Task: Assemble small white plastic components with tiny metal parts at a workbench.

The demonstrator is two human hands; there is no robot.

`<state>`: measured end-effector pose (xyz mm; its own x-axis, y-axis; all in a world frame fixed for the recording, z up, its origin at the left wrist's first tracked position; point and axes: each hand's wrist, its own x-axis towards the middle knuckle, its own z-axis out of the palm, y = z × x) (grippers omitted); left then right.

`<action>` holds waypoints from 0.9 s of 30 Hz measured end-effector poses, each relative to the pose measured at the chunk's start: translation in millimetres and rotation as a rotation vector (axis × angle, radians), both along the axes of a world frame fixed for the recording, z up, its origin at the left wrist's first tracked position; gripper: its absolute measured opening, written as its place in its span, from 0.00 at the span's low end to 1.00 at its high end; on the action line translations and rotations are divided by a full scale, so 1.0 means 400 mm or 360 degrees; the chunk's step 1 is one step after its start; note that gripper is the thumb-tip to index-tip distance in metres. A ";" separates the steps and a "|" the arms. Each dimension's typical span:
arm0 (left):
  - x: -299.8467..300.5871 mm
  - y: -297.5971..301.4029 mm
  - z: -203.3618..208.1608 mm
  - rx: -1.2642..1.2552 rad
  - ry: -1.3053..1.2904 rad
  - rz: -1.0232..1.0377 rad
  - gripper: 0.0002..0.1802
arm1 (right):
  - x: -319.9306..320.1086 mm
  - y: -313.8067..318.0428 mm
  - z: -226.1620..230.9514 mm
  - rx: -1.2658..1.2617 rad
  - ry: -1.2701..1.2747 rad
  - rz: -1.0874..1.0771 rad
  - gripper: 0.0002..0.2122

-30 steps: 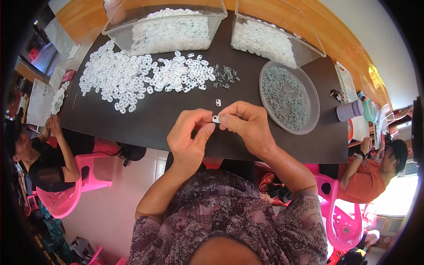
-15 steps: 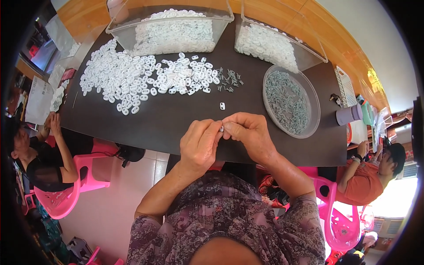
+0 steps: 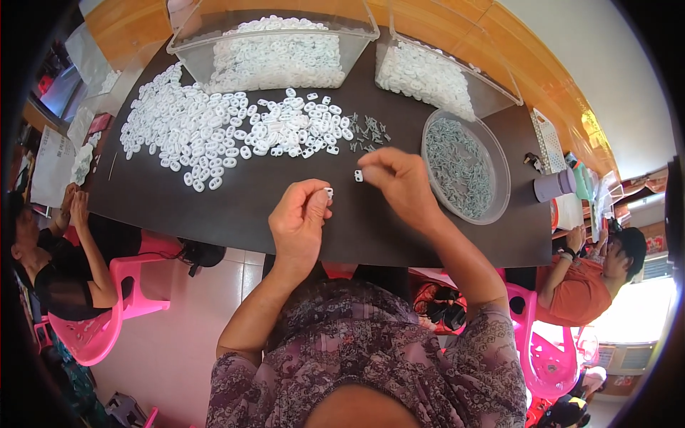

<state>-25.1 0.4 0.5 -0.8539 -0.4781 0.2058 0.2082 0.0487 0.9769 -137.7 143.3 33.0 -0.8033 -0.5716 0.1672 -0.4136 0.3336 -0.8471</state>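
Between the thumb and fingers of my left hand [image 3: 300, 220] is a small white two-holed plastic piece [image 3: 329, 192], held above the near part of the dark table. My right hand [image 3: 403, 185] is apart from it, reaching forward over the table, its fingertips smeared by motion. Just beside those fingertips a single white two-holed piece [image 3: 358, 175] lies on the tabletop. Beyond them is a small scatter of grey screws [image 3: 369, 131]. Left of the screws spreads a heap of loose white oval pieces [image 3: 189, 121], with a smaller pile [image 3: 296, 128] nearer the middle.
A round clear tub [image 3: 508, 175] of grey screws stands right of my right hand. Two clear bins [image 3: 367, 34] [image 3: 519, 96] of white pieces line the back. A lilac cup [image 3: 553, 187] is at the right. People sit on pink chairs [image 3: 107, 332] at both sides.
My hands, together around the white piece before, have parted. The left has drawn back leftward with the piece; the right has moved forward toward the scattered screws.
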 end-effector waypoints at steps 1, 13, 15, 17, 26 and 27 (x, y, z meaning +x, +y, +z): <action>-0.001 -0.005 -0.004 0.0337 -0.0092 -0.0081 0.05 | -0.019 0.000 -0.007 0.0141 0.0476 -0.0165 0.05; 0.001 -0.027 -0.011 0.0648 -0.0011 -0.0188 0.06 | -0.087 -0.035 -0.059 0.0504 0.1266 -0.0102 0.11; 0.002 -0.028 -0.014 0.0658 -0.0002 -0.0210 0.06 | -0.088 -0.034 -0.058 0.0562 0.1246 -0.0119 0.10; 0.002 -0.030 -0.014 0.0635 0.0002 -0.0184 0.07 | -0.091 -0.041 -0.061 0.0556 0.1340 -0.0026 0.09; 0.006 -0.031 -0.015 0.0650 -0.0016 -0.0205 0.07 | -0.106 -0.021 -0.037 0.0467 0.1293 -0.0141 0.07; 0.007 -0.032 -0.016 0.0652 -0.0016 -0.0206 0.07 | -0.104 -0.021 -0.037 0.0470 0.1294 -0.0141 0.07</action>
